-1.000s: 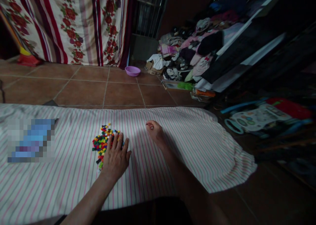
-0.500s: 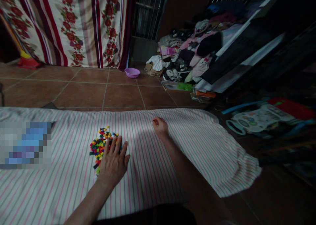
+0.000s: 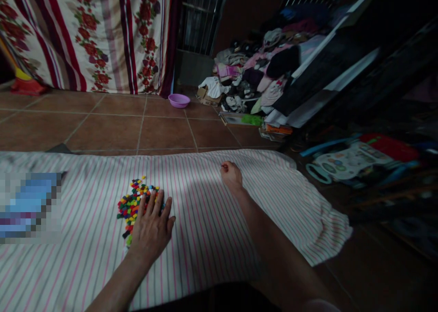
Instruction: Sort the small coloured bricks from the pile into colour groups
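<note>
A heap of small coloured blocks (image 3: 129, 206), in red, yellow, green, blue, black and other colours, lies on the striped cloth (image 3: 198, 239). My left hand (image 3: 152, 227) rests over the heap's right side, palm down with fingers stretched out, covering some of the blocks. Further right, above the cloth and apart from the heap, is my right hand (image 3: 232, 175). Its fingers are curled closed. Whatever they may hold is hidden from me.
A blurred-out bluish object (image 3: 29, 205) lies at the cloth's left end. Beyond the cloth, a purple basin (image 3: 179, 101) stands on the tiled floor, with a pile of clothes (image 3: 253, 75) behind it. A toy-like panel (image 3: 352, 161) is at the right.
My right hand has moved to the right over the cloth, still closed. The left hand stays on the blocks. The whole view has shifted slightly.
</note>
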### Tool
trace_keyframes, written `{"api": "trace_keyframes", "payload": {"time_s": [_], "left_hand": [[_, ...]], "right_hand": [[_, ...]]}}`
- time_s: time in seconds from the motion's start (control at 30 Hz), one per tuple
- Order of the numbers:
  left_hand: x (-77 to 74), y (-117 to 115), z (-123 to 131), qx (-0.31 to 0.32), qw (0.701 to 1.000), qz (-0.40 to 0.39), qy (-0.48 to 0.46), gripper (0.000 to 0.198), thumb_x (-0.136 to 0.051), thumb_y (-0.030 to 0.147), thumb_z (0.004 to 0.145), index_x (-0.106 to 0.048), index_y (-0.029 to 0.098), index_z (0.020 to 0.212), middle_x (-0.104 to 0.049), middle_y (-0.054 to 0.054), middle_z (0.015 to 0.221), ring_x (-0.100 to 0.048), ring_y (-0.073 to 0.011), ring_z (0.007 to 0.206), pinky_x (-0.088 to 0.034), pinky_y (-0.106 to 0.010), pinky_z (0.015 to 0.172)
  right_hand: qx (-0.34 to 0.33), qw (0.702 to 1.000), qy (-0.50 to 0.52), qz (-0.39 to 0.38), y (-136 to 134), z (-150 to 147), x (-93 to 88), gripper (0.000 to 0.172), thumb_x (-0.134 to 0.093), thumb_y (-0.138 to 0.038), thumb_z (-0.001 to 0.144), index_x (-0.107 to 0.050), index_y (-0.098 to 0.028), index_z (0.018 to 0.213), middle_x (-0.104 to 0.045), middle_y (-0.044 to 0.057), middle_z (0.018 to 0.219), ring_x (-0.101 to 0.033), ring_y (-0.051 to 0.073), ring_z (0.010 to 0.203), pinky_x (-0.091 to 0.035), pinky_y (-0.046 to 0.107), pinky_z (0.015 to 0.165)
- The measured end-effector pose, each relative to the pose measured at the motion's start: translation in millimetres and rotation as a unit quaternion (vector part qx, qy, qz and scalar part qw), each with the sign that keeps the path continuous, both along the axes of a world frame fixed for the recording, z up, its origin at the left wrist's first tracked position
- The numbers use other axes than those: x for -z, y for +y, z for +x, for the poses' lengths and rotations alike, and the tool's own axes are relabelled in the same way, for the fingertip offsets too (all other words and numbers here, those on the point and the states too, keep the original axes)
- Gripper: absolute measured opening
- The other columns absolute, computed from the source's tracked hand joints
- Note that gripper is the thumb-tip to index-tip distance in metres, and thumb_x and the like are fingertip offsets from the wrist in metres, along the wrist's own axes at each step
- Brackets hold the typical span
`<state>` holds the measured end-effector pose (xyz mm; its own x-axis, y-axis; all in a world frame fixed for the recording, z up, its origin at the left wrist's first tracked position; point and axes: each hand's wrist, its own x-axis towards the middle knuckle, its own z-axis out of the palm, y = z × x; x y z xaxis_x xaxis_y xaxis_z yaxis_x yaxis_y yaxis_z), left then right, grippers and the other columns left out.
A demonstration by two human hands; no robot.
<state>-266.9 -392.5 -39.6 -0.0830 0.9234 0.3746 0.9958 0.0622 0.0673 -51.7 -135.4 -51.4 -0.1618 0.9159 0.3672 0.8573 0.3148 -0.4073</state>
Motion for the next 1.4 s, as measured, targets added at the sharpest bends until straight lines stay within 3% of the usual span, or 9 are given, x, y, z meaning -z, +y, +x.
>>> {"api": "trace_keyframes", "payload": {"time_s": [0.4, 0.73, 0.87, 1.03, 1.2, 1.3, 1.4], "left_hand": [[6.4, -1.1, -2.7, 0.015, 0.999, 0.013, 0.032, 0.042, -0.048, 0.032, 0.089, -0.059, 0.016, 0.127, -0.047, -0.018, 0.142, -0.041, -0.0365, 0.134, -0.028, -0.058, 0.111], [4.2, -1.6, -1.8, 0.016, 0.999, 0.024, 0.027, 0.045, -0.045, 0.03, 0.091, -0.054, 0.016, 0.132, -0.046, -0.019, 0.143, -0.044, -0.0353, 0.131, -0.029, -0.057, 0.11], [7.0, -1.4, -2.5, 0.018, 0.999, 0.033, 0.025, 0.044, -0.047, 0.031, 0.09, -0.054, 0.014, 0.131, -0.046, -0.021, 0.142, -0.038, -0.0371, 0.136, -0.028, -0.058, 0.111], [5.7, -1.3, -3.5, 0.023, 0.999, 0.029, 0.018, 0.043, -0.046, 0.035, 0.092, -0.057, 0.014, 0.128, -0.047, -0.02, 0.141, -0.039, -0.035, 0.135, -0.028, -0.056, 0.111], [0.5, -1.5, -3.5, 0.024, 1.0, 0.005, 0.006, 0.043, -0.045, 0.033, 0.092, -0.056, 0.012, 0.129, -0.048, -0.02, 0.141, -0.04, -0.0329, 0.135, -0.029, -0.052, 0.113], [2.1, -1.0, -3.4, 0.021, 1.0, 0.003, 0.001, 0.043, -0.045, 0.032, 0.092, -0.056, 0.012, 0.129, -0.047, -0.02, 0.142, -0.04, -0.0329, 0.135, -0.031, -0.051, 0.112], [7.2, -0.8, -3.9, 0.022, 1.0, 0.016, 0.002, 0.042, -0.046, 0.029, 0.092, -0.055, 0.012, 0.13, -0.045, -0.021, 0.143, -0.039, -0.0336, 0.136, -0.036, -0.05, 0.109]], "right_hand": [[0.137, 0.988, -0.065, -0.03, 23.6, 53.1, -6.9, 0.026, -0.048, -0.015, 0.082, -0.07, -0.015, 0.097, -0.064, 0.012, 0.093, -0.058, 0.02, 0.08, -0.042, 0.029, 0.074], [0.128, 0.991, -0.026, -0.044, 30.3, 69.0, -5.3, 0.035, -0.046, -0.012, 0.077, -0.071, -0.015, 0.102, -0.065, 0.009, 0.092, -0.06, 0.02, 0.085, -0.046, 0.03, 0.082], [0.112, 0.993, -0.007, -0.045, 30.4, 73.1, -6.5, 0.038, -0.045, -0.011, 0.074, -0.072, -0.016, 0.101, -0.067, 0.008, 0.093, -0.061, 0.02, 0.087, -0.047, 0.03, 0.085], [0.122, 0.989, 0.062, -0.063, 29.2, 74.2, -5.4, 0.041, -0.045, -0.015, 0.074, -0.07, -0.013, 0.107, -0.068, 0.01, 0.096, -0.061, 0.021, 0.088, -0.047, 0.032, 0.087], [0.159, 0.985, 0.064, -0.034, 21.8, 69.4, -9.2, 0.045, -0.042, -0.014, 0.073, -0.067, -0.009, 0.111, -0.067, 0.013, 0.097, -0.061, 0.023, 0.092, -0.045, 0.034, 0.09], [0.172, 0.983, 0.064, -0.022, 14.2, 59.9, -12.1, 0.045, -0.04, -0.013, 0.073, -0.067, -0.008, 0.109, -0.066, 0.015, 0.099, -0.06, 0.024, 0.094, -0.045, 0.035, 0.09], [0.14, 0.986, 0.095, 0.001, 1.0, 38.8, -11.3, 0.042, -0.041, -0.016, 0.074, -0.067, -0.008, 0.106, -0.065, 0.015, 0.099, -0.061, 0.023, 0.093, -0.046, 0.035, 0.089]]}}
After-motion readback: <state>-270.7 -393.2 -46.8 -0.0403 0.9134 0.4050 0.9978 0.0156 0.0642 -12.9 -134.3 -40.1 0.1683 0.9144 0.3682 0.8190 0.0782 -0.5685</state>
